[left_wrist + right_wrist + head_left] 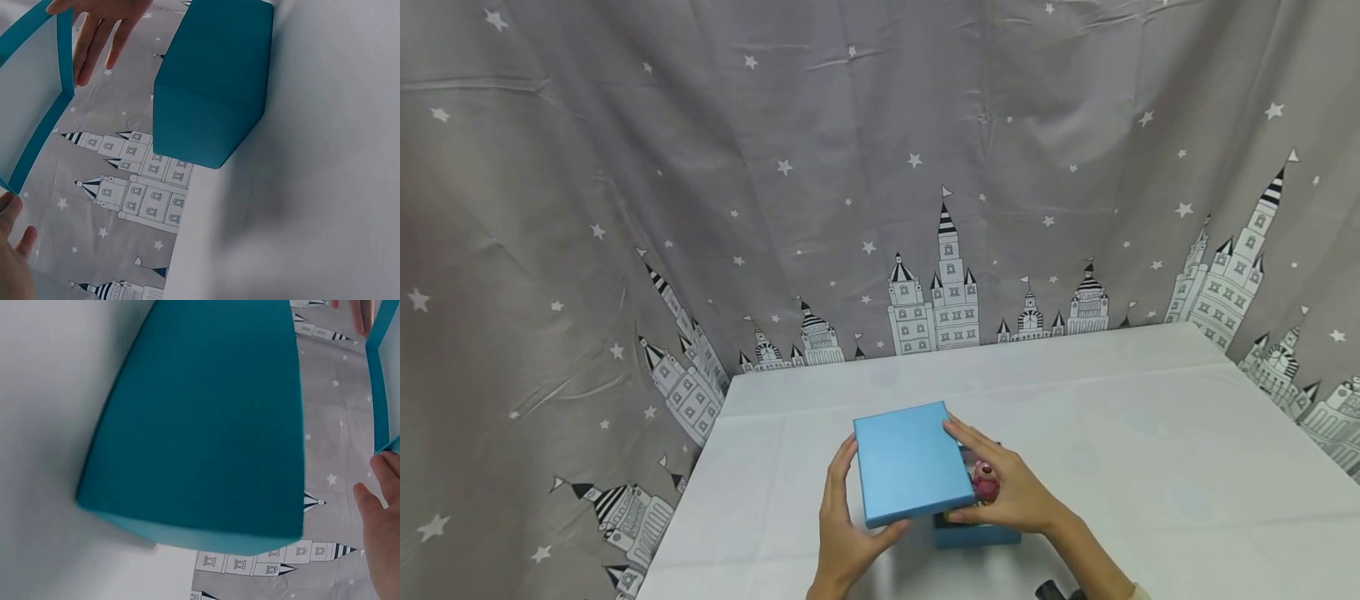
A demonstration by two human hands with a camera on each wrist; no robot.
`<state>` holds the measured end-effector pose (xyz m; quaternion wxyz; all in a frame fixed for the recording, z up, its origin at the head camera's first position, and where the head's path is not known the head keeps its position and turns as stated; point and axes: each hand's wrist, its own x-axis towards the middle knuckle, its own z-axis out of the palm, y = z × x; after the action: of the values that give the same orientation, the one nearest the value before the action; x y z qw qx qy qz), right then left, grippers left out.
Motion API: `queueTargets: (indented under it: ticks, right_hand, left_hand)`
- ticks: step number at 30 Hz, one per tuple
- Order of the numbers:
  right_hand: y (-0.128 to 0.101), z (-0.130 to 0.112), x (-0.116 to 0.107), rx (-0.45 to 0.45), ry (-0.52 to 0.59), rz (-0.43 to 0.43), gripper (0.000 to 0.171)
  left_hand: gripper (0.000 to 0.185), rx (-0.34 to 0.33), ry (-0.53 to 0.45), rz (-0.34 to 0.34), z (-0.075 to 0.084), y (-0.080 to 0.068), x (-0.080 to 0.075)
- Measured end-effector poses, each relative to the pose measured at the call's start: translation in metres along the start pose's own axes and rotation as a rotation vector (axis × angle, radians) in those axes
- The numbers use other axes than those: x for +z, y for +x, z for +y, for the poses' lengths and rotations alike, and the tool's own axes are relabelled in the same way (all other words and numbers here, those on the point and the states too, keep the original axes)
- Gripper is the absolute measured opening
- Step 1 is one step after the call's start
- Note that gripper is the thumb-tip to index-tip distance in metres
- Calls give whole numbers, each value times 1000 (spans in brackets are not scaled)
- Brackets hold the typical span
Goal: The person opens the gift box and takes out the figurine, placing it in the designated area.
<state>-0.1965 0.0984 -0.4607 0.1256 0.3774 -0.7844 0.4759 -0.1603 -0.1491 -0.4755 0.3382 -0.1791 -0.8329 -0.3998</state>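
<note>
Near the table's (1150,417) front edge, blue lid (910,462) lifted above open blue box (977,533), left hand (846,533) gripping lid's left side, right hand (1011,487) gripping its right side, pink toy (986,482) inside box.

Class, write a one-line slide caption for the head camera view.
Two hands, left hand and right hand, hold a blue lid above an open blue box containing a pink toy on a white table.

Lid (910,461) held above box (977,533), offset toward 10 o'clock. Left hand (844,533) at lid's 9 o'clock edge, right hand (1007,487) at 3. Toy (986,482) in box. Box on table (1150,433), near edge; curtain (700,167) behind, 12 o'clock.
</note>
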Motion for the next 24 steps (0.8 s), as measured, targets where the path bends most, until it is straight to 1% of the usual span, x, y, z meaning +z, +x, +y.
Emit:
queueTargets:
  ticks: [1,4,7,9,11,13,15,18,20,22,24]
  right_hand:
    - [1,-1,1,0,6,0,97]
    - [5,-3,5,-5,19,8,89]
    - [11,-5,10,-40,-6,53,74]
    - [15,-6,15,-60,-25,89,62]
    - [19,-7,20,-76,-37,119,54]
    - [22,-8,24,-84,-25,134,48]
    - [25,-9,28,-74,-14,137,45]
    - [30,-13,36,-36,21,154,37]
    - [35,-17,43,12,36,189,24]
    - [41,-21,51,71,51,243,16]
    - [46,-26,59,150,81,295,18]
  left_hand:
    - [101,5,-1,13,-1,0,-2]
    - [95,22,3,69,-2,2,-7]
    - [90,32,2,134,-2,3,-13]
    - [87,25,10,165,0,5,-17]
    - [82,1,21,189,2,6,-21]
    - [76,-15,29,209,4,9,-25]
    - [69,-17,18,232,3,11,-30]
    - [60,2,7,272,1,15,-36]
    - [55,0,20,297,-1,16,-38]
    - [49,-16,48,315,-1,15,-40]
    - [45,-56,75,316,-2,13,-41]
